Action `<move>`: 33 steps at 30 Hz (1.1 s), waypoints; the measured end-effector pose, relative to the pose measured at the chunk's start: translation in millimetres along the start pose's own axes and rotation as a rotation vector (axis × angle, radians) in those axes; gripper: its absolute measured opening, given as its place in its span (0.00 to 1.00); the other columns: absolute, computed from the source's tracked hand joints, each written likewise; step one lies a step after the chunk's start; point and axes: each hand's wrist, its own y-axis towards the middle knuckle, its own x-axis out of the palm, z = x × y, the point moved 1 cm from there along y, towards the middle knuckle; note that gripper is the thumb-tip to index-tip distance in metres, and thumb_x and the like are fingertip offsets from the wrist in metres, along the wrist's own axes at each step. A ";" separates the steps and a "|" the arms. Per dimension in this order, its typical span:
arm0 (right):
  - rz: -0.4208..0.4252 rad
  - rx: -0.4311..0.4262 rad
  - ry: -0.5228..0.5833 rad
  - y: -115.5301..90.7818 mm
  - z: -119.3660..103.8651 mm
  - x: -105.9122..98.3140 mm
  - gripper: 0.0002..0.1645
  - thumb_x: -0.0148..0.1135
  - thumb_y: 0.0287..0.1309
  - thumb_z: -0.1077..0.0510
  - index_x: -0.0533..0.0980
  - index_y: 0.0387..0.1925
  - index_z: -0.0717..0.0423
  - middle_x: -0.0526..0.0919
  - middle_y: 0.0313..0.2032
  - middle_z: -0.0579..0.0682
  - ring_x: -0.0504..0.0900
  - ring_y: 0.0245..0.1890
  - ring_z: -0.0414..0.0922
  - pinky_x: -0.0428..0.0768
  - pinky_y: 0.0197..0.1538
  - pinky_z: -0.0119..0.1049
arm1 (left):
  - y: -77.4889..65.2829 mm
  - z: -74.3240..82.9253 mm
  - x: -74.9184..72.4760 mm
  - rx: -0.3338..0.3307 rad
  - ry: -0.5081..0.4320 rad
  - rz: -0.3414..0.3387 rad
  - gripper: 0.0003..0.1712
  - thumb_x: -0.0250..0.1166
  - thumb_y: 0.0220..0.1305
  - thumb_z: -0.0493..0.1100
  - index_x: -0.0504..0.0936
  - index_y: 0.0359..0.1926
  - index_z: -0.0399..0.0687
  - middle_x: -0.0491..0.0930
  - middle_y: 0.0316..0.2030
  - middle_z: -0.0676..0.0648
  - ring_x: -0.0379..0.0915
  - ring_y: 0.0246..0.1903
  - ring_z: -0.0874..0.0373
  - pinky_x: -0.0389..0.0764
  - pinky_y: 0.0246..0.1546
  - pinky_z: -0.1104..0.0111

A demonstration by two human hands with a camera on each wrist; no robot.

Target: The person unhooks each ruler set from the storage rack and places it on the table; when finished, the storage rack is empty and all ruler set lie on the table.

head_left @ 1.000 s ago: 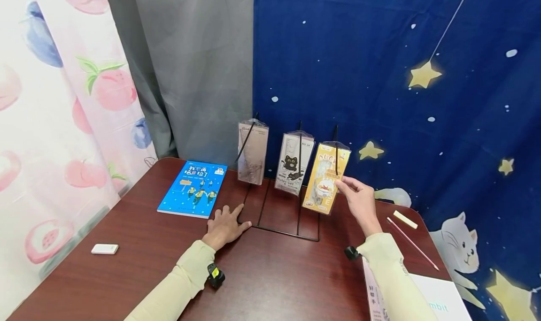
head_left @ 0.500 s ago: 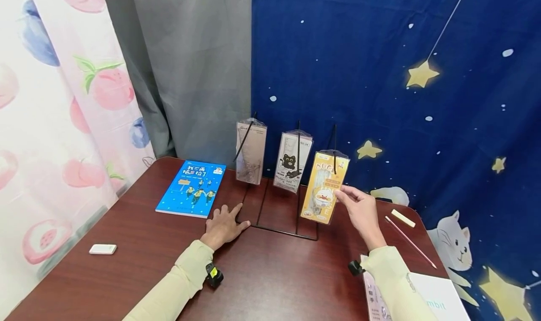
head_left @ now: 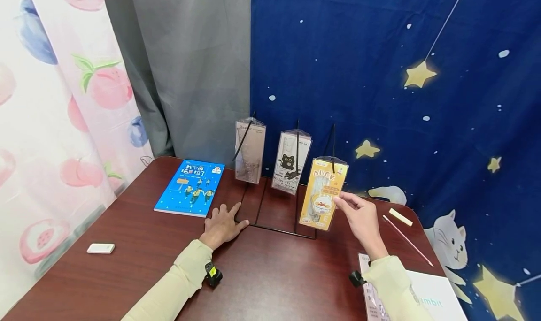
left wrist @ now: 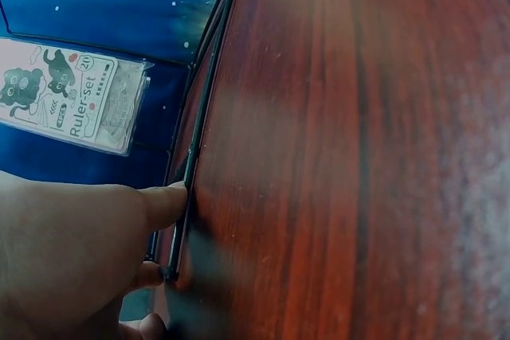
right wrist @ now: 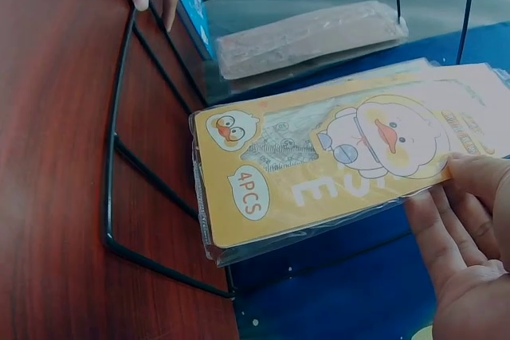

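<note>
My right hand (head_left: pixel 362 220) pinches the right edge of a yellow duck ruler set (head_left: pixel 323 194) in a clear sleeve, thumb in front and fingers behind. The top of that pack is at the front end of the rightmost hook of a black wire rack (head_left: pixel 279 230). My left hand (head_left: pixel 221 226) rests on the front left corner of the rack's base, fingers spread. In the left wrist view its thumb (left wrist: pixel 166 205) presses on the base wire. On the middle hook hangs a black-cat ruler set (head_left: pixel 290 164), and on the left one a pinkish ruler pack (head_left: pixel 250 152).
A blue book (head_left: pixel 190 188) lies left of the rack, with a small white block (head_left: pixel 101 248) nearer the front left. To the right lie a pink pencil (head_left: pixel 407 240), a cream strip (head_left: pixel 400 217) and a white box (head_left: pixel 437 295). Curtains stand behind the table (head_left: pixel 262 278).
My right hand has drawn the yellow ruler set forward and down along its hook to the front end. My left hand has stayed on the rack's corner.
</note>
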 end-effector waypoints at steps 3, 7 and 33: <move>-0.004 0.016 -0.010 -6.9 -1.9 -1.2 0.25 0.74 0.62 0.47 0.85 0.55 0.58 0.91 0.46 0.58 0.90 0.39 0.36 0.80 0.46 0.20 | -0.7 0.1 -1.1 0.000 0.008 -0.001 0.41 0.62 0.72 0.64 0.64 0.79 0.54 0.68 0.64 0.32 0.66 0.57 0.37 0.76 0.47 0.41; -0.004 0.026 -0.026 -14.2 -4.5 -4.2 0.26 0.74 0.62 0.46 0.85 0.54 0.59 0.91 0.46 0.58 0.91 0.40 0.38 0.80 0.46 0.20 | -1.9 0.7 -1.8 0.001 0.014 -0.002 0.42 0.62 0.72 0.64 0.65 0.79 0.54 0.69 0.64 0.32 0.66 0.56 0.38 0.76 0.46 0.42; -0.027 0.011 -0.114 -66.7 -22.7 -25.7 0.21 0.74 0.62 0.48 0.87 0.51 0.57 0.92 0.41 0.56 0.90 0.36 0.36 0.82 0.41 0.22 | -0.4 0.4 -3.5 0.012 0.024 -0.026 0.42 0.60 0.73 0.64 0.63 0.80 0.55 0.68 0.63 0.32 0.66 0.55 0.38 0.76 0.45 0.43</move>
